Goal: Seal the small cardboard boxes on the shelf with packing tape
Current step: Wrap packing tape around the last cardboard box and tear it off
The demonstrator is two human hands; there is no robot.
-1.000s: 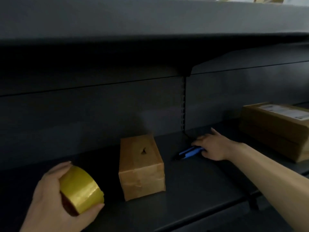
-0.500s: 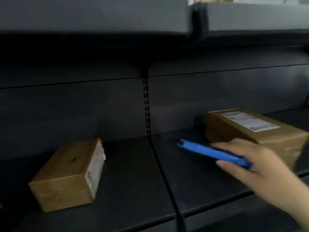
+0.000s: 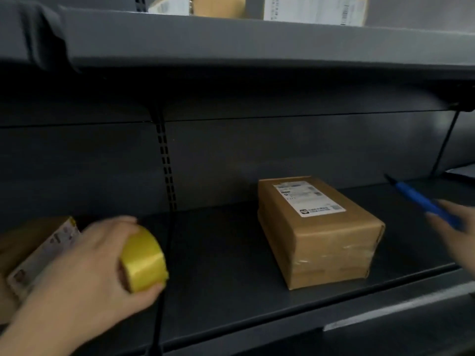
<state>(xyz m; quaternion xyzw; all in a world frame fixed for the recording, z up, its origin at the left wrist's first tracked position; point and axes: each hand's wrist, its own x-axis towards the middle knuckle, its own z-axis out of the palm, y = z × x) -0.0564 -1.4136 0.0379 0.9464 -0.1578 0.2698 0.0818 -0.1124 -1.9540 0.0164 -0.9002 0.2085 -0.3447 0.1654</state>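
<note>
Lower left of frame: yellow tape roll (image 3: pixel 144 263) is gripped by left hand (image 3: pixel 84 276), a small box (image 3: pixel 38 242) partly hidden behind it. Right edge: blue cutter (image 3: pixel 421 201) is held by blurred right hand (image 3: pixel 455 232). Centre right on shelf (image 3: pixel 226 273): labelled box (image 3: pixel 318 232) is already wrapped in clear tape, judged sealed; left box's state cannot be told

Dim interior; light falls from above and in front, leaving deep shadow under the upper shelf (image 3: pixel 231 44). Glare streaks the yellow tape roll (image 3: pixel 144 260). Motion blur softens the right hand (image 3: pixel 455 235); wide-angle distortion bends the edges.
</note>
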